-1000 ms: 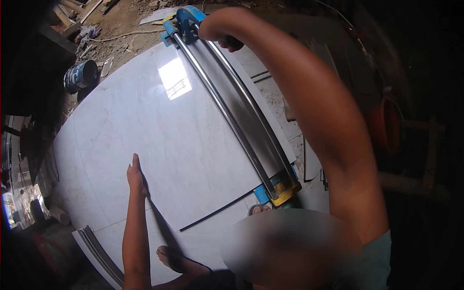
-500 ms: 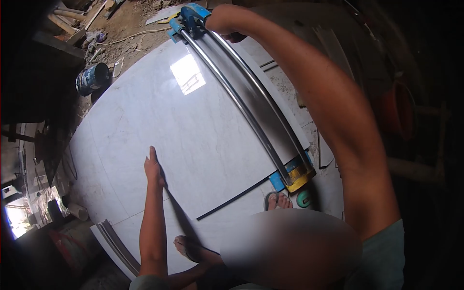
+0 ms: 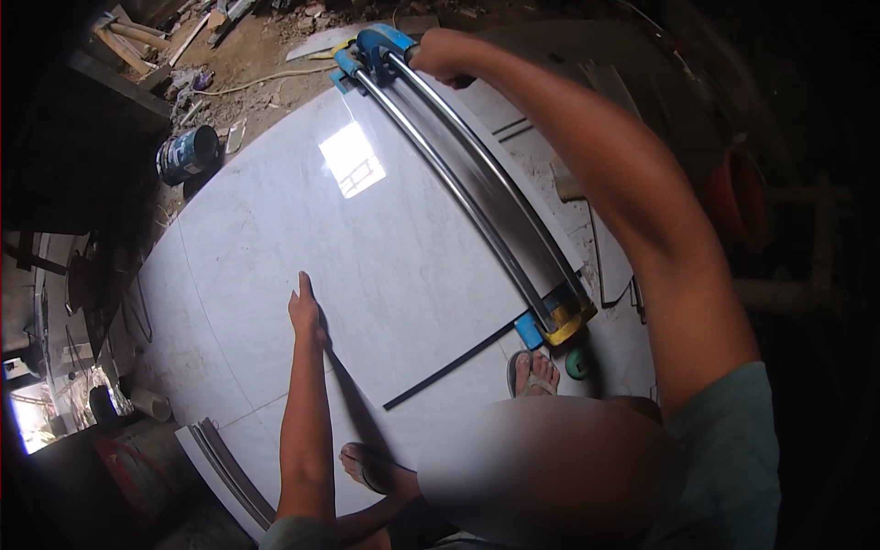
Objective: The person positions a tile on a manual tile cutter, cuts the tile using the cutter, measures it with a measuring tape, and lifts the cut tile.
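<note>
Slab, head view: big pale slab (image 3: 390, 266), lying flat with tiled floor (image 3: 211, 371) around it; bright light patch (image 3: 353, 160) on far half, dark strip along near edge.
Tile cutter (image 3: 473, 204): twin rails over slab, running alongside its right edge; blue carriage (image 3: 385, 41) at far end, yellow end piece (image 3: 573, 324) just off slab's near-right corner.
Right hand (image 3: 442, 59): fingers curled round part of the tile cutter beside blue carriage, exact grip spot hidden.
Left hand (image 3: 305, 307): at slab's left edge, up from near-left corner; one digit stretched forward, others mostly hidden, can't tell if pinching the edge.
Feet (image 3: 534, 372): sandalled, on tiled floor off slab's near edge; left near the near-left corner, right just beside yellow end piece.
Green object (image 3: 577, 364): on tiled floor, just beside right foot.
Bucket (image 3: 188, 154): blue, past tiled floor's far-left edge; upright or tipped, can't tell.
</note>
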`<state>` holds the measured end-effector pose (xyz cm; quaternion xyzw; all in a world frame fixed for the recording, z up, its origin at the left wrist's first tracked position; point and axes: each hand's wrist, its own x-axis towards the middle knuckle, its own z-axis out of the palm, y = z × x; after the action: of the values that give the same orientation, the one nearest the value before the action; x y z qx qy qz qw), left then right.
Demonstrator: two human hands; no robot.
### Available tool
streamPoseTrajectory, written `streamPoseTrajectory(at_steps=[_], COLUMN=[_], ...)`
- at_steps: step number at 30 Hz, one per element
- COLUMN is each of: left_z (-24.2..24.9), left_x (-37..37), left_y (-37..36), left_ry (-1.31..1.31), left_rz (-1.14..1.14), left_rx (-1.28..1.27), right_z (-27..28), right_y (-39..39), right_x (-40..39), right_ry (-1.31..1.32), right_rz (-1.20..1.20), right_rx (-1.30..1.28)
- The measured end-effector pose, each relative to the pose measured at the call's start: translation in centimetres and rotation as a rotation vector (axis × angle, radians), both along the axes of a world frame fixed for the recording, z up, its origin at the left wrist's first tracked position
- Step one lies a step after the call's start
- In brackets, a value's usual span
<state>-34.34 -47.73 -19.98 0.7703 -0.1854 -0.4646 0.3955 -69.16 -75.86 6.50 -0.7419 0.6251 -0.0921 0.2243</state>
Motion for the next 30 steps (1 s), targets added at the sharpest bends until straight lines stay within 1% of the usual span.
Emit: streamPoseTrajectory(at_steps=[1, 2, 5, 9, 12, 13, 15, 16, 17, 18, 20, 21, 22, 23, 25, 26, 28, 29, 30], left_z=[-0.1, -0.2, -0.3, 1.0, 1.6, 1.5, 0.2, -0.2, -0.2, -0.2, -0.8, -1.0, -1.2, -1.3, -1.9, -2.5, -1.9, -2.2, -2.4], left_x=[0.0, 0.0, 0.4, -0.7, -1.0, -1.0, -0.2, 0.1, 0.2, 0.1, 0.4, 0.5, 0.6, 0.7, 1.3, 1.7, 1.3, 1.3, 1.3], left_y=[0.3, 0.4, 0.3, 0.2, 0.3, 0.4, 0.3, 0.4, 0.3, 0.3, 0.4, 0.3, 0.3, 0.3, 0.2, 0.2, 0.1, 0.0, -0.1], left_ry=[0.007, 0.015, 0.019, -0.001, 0.048, 0.074, 0.12, 0.108, 0.097, 0.088, 0.087, 0.089, 0.097, 0.105, 0.121, 0.132, 0.173, 0.166, 0.159], left_rz=[-0.017, -0.026, -0.037, 0.025, 0.014, 0.005, -0.01, -0.009, -0.009, -0.009, -0.009, -0.006, -0.003, -0.003, -0.009, -0.012, -0.011, -0.005, 0.003], left_rx=[-0.007, -0.022, -0.036, 0.008, -0.025, -0.041, -0.08, -0.077, -0.073, -0.069, -0.088, -0.101, -0.104, -0.105, -0.109, -0.114, -0.104, -0.114, -0.129], right_z=[-0.7, -1.0, -2.0, -3.3, -3.3, -2.6, -0.9, -0.6, -1.8, -4.3, -10.0, -14.0, -18.1, -19.9, -23.4, -23.7, -25.5, -26.1, -26.4], right_y=[-0.1, -0.4, -0.2, -2.3, -1.5, -0.5, 1.1, 1.9, 1.4, 1.1, 3.1, 3.0, 3.5, 6.2, 9.6, 11.6, 13.7, 14.0, 14.0], right_x=[0.0, 0.1, -1.1, -1.5, -0.6, -0.6, -1.4, -2.3, -3.5, -4.9, -8.3, -11.4, -13.8, -14.9, -17.2, -17.1, -17.3, -17.0, -17.3], right_ry=[-0.047, -0.032, -0.098, -0.122, -0.221, -0.28, -0.541, -0.627, -0.795, -0.963, -0.956, -0.647, -0.339, -0.078, -0.114, -0.23, -0.435, -0.551, -0.53], right_rz=[0.0, -0.014, -0.026, -0.069, -0.158, -0.236, -0.274, -0.272, -0.332, -0.391, -0.507, -0.47, -0.51, -0.544, -0.544, -0.535, -0.511, -0.566, -0.549], right_rx=[0.008, 0.014, 0.031, 0.165, 0.127, 0.152, 0.325, 0.365, 0.408, 0.452, 0.228, 0.178, 0.196, 0.032, 0.189, 0.188, 0.168, 0.138, 0.154])
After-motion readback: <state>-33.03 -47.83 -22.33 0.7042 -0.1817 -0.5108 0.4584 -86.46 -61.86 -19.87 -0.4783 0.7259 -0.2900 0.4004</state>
